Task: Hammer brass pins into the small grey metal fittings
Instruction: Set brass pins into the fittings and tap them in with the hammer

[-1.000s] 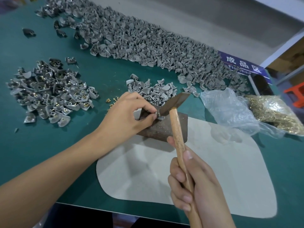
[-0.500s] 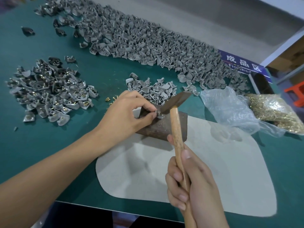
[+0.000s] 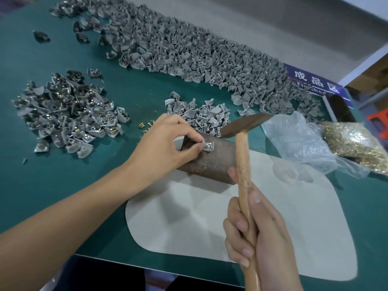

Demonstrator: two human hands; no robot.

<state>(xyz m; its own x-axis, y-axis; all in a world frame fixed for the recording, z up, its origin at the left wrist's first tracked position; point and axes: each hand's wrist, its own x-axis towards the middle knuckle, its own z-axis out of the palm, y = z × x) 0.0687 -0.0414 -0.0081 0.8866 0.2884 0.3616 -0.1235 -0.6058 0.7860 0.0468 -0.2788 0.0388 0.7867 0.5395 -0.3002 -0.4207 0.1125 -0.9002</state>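
Crowding the rusty block: fitting heaps, pin bag; left grip pinching fitting, right clenching hammer.

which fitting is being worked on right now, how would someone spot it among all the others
Find the rusty brown metal block at the far edge of the pale mat. On its top lies one grey fitting, pinched by the left hand. Unlike the heaped fittings, it sits alone, under the raised hammer.

My green bench carries a pale mat with the rusty block on its far edge. Beyond the block lie grey fittings; left, pinned fittings; right, bagged pins.
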